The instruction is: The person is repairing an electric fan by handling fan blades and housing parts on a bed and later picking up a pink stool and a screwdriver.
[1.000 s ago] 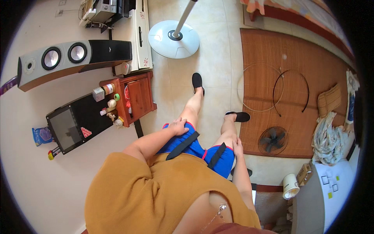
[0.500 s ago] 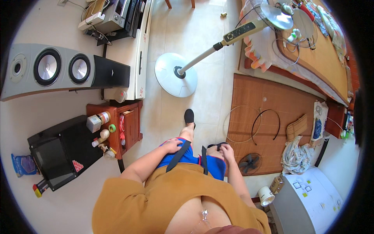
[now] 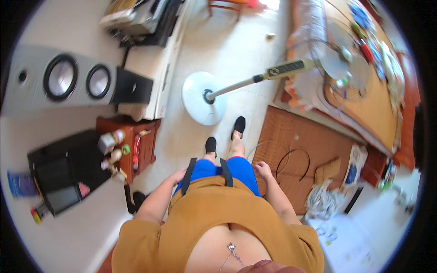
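Both arms hang down beside my blue shorts [image 3: 204, 169] with red trim. My left hand [image 3: 179, 175] is at my left thigh, next to a dark strap [image 3: 189, 176]; its fingers look loosely extended, slightly blurred, with nothing seen in them. Just outside my right thigh hangs my right hand [image 3: 262, 169], its fingers loosely bent and apart, holding nothing visible. Ahead of my feet stands a floor fan with a round white base [image 3: 203, 102]; its pole leans to the right in view. My black shoes [image 3: 240, 125] are on the pale tiles, the right one ahead.
On the left are a tall grey speaker [image 3: 61, 79], a red-brown cabinet [image 3: 141, 148] with bottles and a black appliance [image 3: 63, 168]. To the right, a brown mat [image 3: 282, 132] bears hoops [image 3: 293, 164] and crumpled cloth [image 3: 324, 202]. A bed [image 3: 371, 109] stands beyond.
My right foot has moved ahead of the left. My right hand has swung forward and my left hand has slid outward off the front of the thigh. The view has turned slightly.
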The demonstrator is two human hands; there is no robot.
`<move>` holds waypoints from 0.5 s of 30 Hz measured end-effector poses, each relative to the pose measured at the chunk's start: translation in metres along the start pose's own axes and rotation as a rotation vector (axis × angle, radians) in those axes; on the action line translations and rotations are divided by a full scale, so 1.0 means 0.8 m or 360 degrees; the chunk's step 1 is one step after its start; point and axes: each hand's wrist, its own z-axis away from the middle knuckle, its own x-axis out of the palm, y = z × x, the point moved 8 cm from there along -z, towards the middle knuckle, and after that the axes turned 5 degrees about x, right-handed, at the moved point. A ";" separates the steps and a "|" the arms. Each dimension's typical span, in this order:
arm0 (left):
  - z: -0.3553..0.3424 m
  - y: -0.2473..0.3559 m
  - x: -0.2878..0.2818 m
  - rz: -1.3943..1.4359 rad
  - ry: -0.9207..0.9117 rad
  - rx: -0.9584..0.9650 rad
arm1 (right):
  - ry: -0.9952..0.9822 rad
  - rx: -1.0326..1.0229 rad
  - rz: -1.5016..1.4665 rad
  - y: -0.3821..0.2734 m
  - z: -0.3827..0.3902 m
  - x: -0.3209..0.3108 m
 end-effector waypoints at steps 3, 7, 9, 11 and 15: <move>-0.013 -0.002 -0.007 0.0238 0.0164 -0.0013 | -0.0021 0.0209 0.0447 -0.009 -0.003 -0.063; 0.029 0.066 -0.012 0.0022 0.0695 0.0060 | 0.0068 0.0049 -0.0034 -0.028 -0.045 -0.140; 0.028 0.001 -0.024 0.0491 0.0865 0.0095 | 0.0058 -0.0030 0.0284 -0.091 -0.065 -0.152; 0.027 0.032 -0.012 0.0534 0.0880 0.0067 | 0.0058 -0.0145 0.0299 -0.120 -0.086 -0.194; 0.024 -0.003 -0.057 0.0272 0.0955 0.0204 | -0.0336 0.0027 0.0236 -0.268 -0.020 -0.086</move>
